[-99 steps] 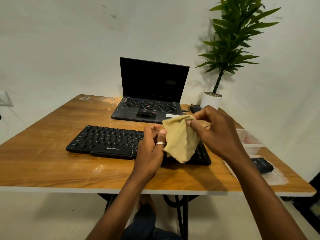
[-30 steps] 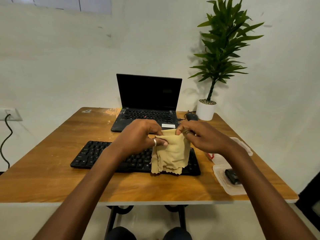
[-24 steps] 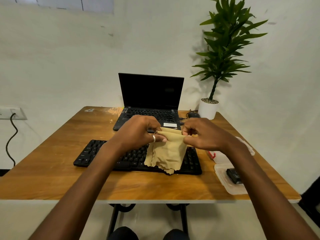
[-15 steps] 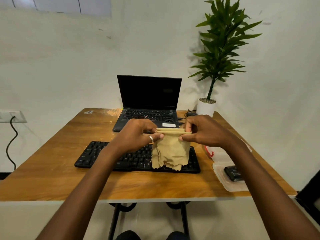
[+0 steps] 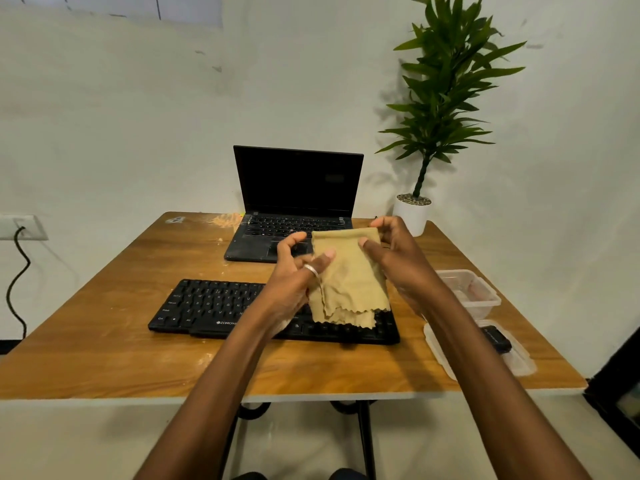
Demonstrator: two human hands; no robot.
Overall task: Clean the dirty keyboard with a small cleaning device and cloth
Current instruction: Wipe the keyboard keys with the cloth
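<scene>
A folded tan cloth (image 5: 346, 275) with zigzag edges hangs above the right half of the black keyboard (image 5: 214, 306) on the wooden table (image 5: 104, 341). My right hand (image 5: 401, 261) pinches the cloth's top right corner between thumb and fingers. My left hand (image 5: 294, 275), with a ring on one finger, touches the cloth's left side with its thumb while the fingers curl loosely. The small black cleaning device (image 5: 497, 337) lies on a clear plastic lid (image 5: 450, 355) at the table's right edge.
An open black laptop (image 5: 298, 202) stands behind the keyboard. A potted plant (image 5: 414, 211) sits at the back right corner. A clear plastic box (image 5: 467, 292) is to the right of the keyboard. A wall socket with a black cable (image 5: 19, 268) is at the far left.
The cloth has been folded over and lifted higher above the keyboard. My left hand has let go of the top edge and slid down to the cloth's left side.
</scene>
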